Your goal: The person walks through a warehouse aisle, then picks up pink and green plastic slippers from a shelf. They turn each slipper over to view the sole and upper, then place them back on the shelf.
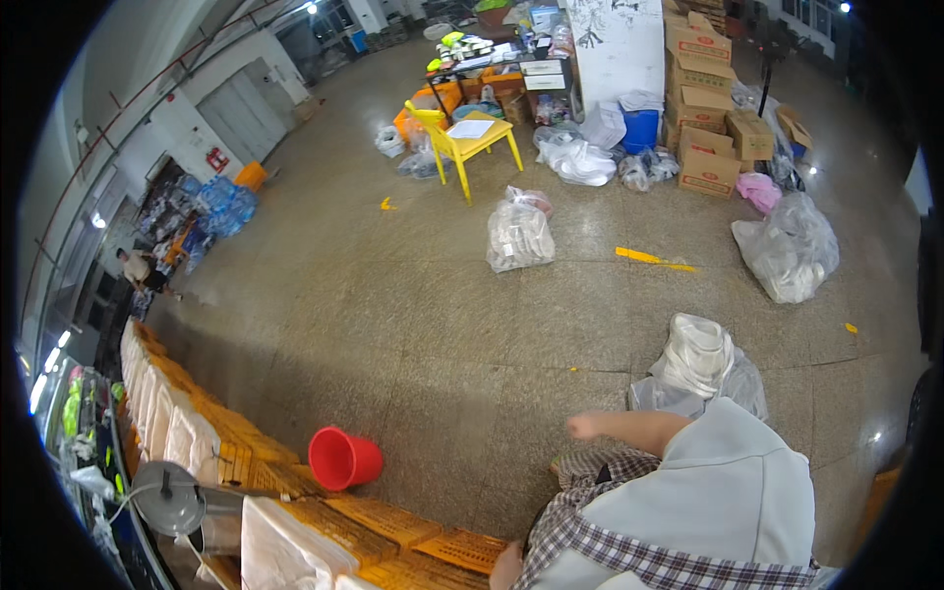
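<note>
Fingers unclear — left hand [506, 566] by orange crates [379, 526], right hand [586, 425] near bag [661, 396] of white goods [696, 356].

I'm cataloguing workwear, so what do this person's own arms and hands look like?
The right hand and left hand show no gloves. A plain, pale sleeve covers the right upper arm, leaving the forearm bare; any left sleeve is unclear. A dark-and-white checked garment is also worn.

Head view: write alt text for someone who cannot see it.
The wearer's right hand is held out over a speckled floor, the left hand beside yellow crates near a red bucket. Further off are plastic bags, a yellow chair and stacked cartons.
</note>
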`<action>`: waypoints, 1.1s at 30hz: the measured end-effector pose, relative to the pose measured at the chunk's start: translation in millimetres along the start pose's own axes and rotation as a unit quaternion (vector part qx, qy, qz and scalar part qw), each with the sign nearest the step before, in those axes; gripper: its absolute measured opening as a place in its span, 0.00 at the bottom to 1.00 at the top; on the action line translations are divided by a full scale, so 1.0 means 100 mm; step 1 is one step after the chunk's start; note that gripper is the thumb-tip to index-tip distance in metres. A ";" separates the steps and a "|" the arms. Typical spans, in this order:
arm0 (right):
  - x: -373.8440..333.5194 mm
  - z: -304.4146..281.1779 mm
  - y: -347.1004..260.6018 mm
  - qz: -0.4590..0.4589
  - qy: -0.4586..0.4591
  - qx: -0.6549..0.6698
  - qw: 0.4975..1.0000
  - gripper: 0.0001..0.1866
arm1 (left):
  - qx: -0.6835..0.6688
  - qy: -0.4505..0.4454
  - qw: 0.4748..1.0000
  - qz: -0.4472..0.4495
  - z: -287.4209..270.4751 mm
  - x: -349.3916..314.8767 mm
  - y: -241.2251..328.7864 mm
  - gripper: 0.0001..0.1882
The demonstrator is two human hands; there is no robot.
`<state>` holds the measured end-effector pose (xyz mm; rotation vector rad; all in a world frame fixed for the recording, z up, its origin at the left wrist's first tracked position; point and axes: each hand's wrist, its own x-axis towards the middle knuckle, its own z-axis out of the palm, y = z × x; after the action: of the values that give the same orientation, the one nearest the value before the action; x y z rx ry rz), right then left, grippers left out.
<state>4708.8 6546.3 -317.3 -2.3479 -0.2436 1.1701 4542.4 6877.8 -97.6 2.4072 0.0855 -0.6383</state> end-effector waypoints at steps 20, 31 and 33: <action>3.78 -2.42 -1.93 0.168 0.075 -0.069 0.981 0.15 | 0.126 -0.037 0.987 -0.088 -4.46 4.60 -2.60 0.24; 6.55 -4.31 -3.74 0.194 -0.004 -0.114 0.974 0.17 | 0.010 0.008 0.997 0.072 -6.80 7.22 -3.12 0.19; 7.19 -4.98 -4.33 0.217 -0.057 -0.115 0.968 0.16 | -0.010 -0.007 1.000 -0.008 -7.28 7.45 -3.16 0.18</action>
<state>5568.8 7006.5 -346.2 -2.6223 0.1120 1.5555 5438.8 7494.6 -130.2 2.3845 0.1058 -0.6581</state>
